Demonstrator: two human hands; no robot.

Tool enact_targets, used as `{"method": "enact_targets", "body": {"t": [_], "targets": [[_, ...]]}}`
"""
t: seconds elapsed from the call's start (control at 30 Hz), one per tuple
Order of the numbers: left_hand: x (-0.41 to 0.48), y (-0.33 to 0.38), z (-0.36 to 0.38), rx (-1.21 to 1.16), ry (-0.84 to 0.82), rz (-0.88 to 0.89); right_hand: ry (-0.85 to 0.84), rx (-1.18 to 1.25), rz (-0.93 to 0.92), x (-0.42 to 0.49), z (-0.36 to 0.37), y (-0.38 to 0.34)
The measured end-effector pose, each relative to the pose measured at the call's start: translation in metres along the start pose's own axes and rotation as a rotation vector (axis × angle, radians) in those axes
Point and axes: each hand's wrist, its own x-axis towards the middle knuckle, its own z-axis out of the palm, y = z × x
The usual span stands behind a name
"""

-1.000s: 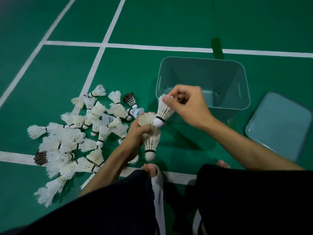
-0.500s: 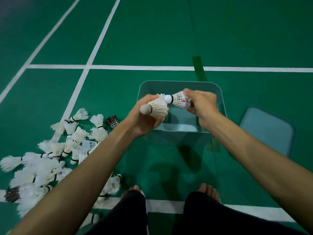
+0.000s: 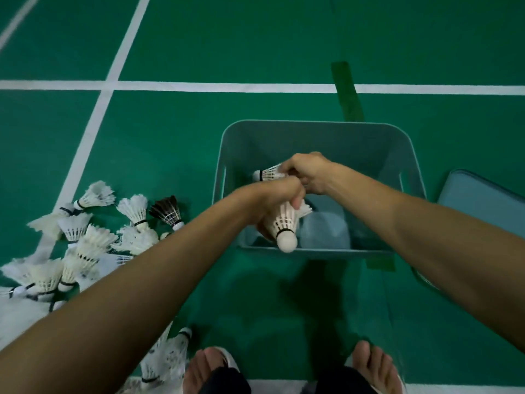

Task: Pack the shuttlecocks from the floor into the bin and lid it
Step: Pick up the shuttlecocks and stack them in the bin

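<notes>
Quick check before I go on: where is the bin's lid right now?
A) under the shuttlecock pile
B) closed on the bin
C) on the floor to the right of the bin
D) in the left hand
C: the lid lies on the floor beside the right wall of the bin, which stands open.

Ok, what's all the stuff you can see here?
bin: one, grey-blue, floor, middle, lid off.
lid: one, grey-blue, floor, right of the bin.
floor shuttlecocks: a pile, white, left of the bin; too overlapped to count.
dark shuttlecock: one, brown-black feathers, pile's edge nearest the bin.
near shuttlecock: one, white, cork toward the camera.
far shuttlecock: one, white, cork pointing left.
court lines: white, on the green floor.
tape strips: two, dark green, beyond the bin and at its near right corner.
left hand: over the bin, grips the near shuttlecock.
right hand: over the bin, pinches the far shuttlecock.
feet: two, bottom edge.
</notes>
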Motion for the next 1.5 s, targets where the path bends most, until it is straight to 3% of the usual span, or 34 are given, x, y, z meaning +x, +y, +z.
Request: {"method": "enact_targets", "body": {"t": [0.13,0.33,0.67,0.8,0.93,1.03,1.13,1.27,1.37,1.5], "targets": [[0.025,0.011,0.008,0.183,-0.071,-0.059,-0.042,-0.136,0.004,0.019,0.017,0.006],[0.046,0.001,0.009,0.550,0.035,-0.025,-0.085,-0.116,0.023,0.035,0.024,0.013],[0.044,-0.017,-0.009,0.502,0.164,-0.014,0.034,0.039,0.013,0.029,0.024,0.017],[0.050,-0.019,-0.014,0.536,0.236,0.088,0.195,-0.096,-0.040,0.025,-0.003,0.020],[0.045,-0.009,-0.012,0.482,0.296,0.224,-0.031,-0.360,-0.056,-0.009,-0.034,0.018],[0.036,-0.001,-0.008,0.450,0.314,0.290,-0.103,-0.473,-0.070,-0.027,-0.046,0.019],[0.038,-0.003,-0.006,0.502,0.305,0.260,-0.081,-0.397,-0.030,-0.023,-0.056,0.023],[0.045,-0.018,-0.013,0.607,0.378,0.078,0.145,-0.190,0.012,0.002,-0.059,0.028],[0.043,-0.018,-0.017,0.686,0.360,-0.014,0.106,-0.124,0.045,0.013,-0.045,0.028],[0.048,-0.009,-0.016,0.768,0.409,0.008,0.106,-0.087,0.000,0.030,-0.023,0.026]]}}
